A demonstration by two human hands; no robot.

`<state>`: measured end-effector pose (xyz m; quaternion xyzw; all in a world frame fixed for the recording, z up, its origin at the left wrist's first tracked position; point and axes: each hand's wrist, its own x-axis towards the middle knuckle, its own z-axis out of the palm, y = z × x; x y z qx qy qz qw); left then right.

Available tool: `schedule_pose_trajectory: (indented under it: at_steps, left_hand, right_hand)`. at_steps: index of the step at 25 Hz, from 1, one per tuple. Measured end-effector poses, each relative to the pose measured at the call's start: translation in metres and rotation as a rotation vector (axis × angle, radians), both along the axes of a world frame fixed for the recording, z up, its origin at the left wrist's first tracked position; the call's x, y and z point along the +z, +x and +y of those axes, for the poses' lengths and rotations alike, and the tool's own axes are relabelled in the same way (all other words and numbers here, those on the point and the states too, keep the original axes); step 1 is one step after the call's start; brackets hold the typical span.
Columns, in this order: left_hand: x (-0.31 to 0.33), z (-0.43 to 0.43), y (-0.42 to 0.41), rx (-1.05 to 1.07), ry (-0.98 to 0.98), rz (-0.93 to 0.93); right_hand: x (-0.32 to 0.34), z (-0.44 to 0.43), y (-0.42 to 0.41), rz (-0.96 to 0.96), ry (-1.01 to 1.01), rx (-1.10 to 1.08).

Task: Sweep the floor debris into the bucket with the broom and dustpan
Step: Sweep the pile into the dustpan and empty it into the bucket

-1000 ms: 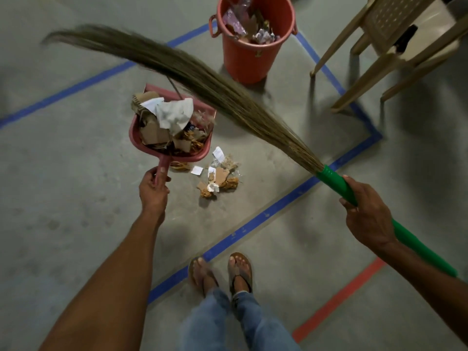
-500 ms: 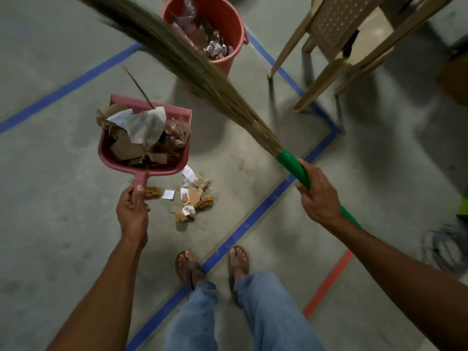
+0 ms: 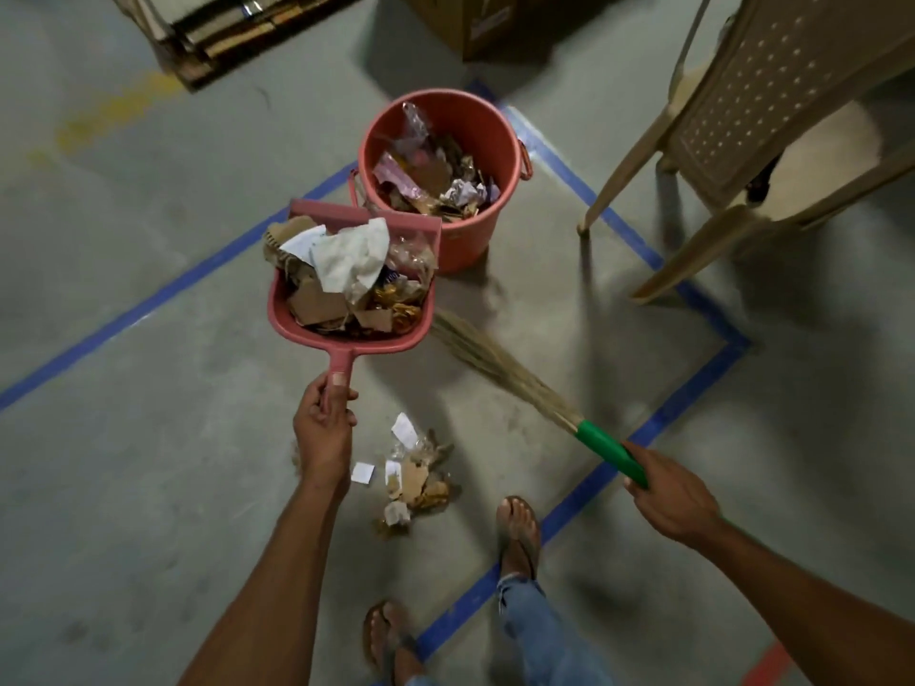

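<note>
My left hand (image 3: 323, 422) grips the handle of a red dustpan (image 3: 346, 345), held above the floor and heaped with paper, cardboard scraps and wrappers. Its front edge is close to the red bucket (image 3: 473, 141), which holds similar rubbish. My right hand (image 3: 668, 495) grips the green handle of a grass broom (image 3: 500, 366), whose bristles point down-left toward the floor, just right of the dustpan. A small pile of debris (image 3: 413, 480) lies on the concrete between my hands, in front of my feet.
A beige plastic chair (image 3: 733, 136) stands right of the bucket. Flattened cardboard (image 3: 218, 27) and a box (image 3: 475, 22) lie beyond it. Blue tape lines (image 3: 148, 304) mark a square on the floor. My sandalled feet (image 3: 517, 532) stand near its front line.
The broom has swung down from high over the dustpan to low beside it. The dustpan has moved toward the bucket, and I have stepped forward past the floor pile.
</note>
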<state>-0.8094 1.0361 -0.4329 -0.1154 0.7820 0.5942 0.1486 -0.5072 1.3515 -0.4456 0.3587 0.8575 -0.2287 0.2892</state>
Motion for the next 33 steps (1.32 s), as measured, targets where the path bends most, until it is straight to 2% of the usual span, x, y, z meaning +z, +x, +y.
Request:
schedule_pose_trajectory:
  at_steps: [6,10,13,16,21,23,26,30,33]
  left_hand:
    - [0.0,0.132,-0.109,-0.017,-0.086,-0.071]
    - [0.013,0.228,-0.224,-0.144,-0.25,-0.185]
    - [0.023,0.277,-0.274,-0.267,-0.383,-0.204]
    - [0.041,0.298,-0.285,-0.328,-0.543,-0.123]
    - [0.074,0.294,-0.279,-0.334,-0.778,0.086]
    - [0.083,0.284,-0.273,-0.299,-0.756,0.081]
    - [0.081,0.241,-0.253,-0.225,-0.624,0.093]
    - [0.057,0.141,-0.187,-0.129,-0.234,0.048]
    - [0.053,0.063,-0.118,-0.107,0.008,0.016]
  right_hand:
    - [-0.014,0.029,-0.023,-0.107,-0.089,0.086]
    - [-0.024,0.016,-0.031,-0.042,-0.199,0.031]
    - [-0.029,0.0,-0.038,-0.011,-0.234,-0.061]
    - [-0.036,-0.014,-0.044,-0.016,-0.283,-0.144]
    - [-0.028,-0.013,-0.053,0.004,-0.268,-0.1]
    - [-0.023,-0.012,-0.052,-0.005,-0.223,-0.087]
    - [-0.009,-0.022,-0.049,-0.012,-0.156,-0.084]
    - [0.017,-0.062,-0.047,-0.015,-0.15,-0.122]
    - [0.024,-0.108,-0.046,-0.015,-0.216,-0.255]
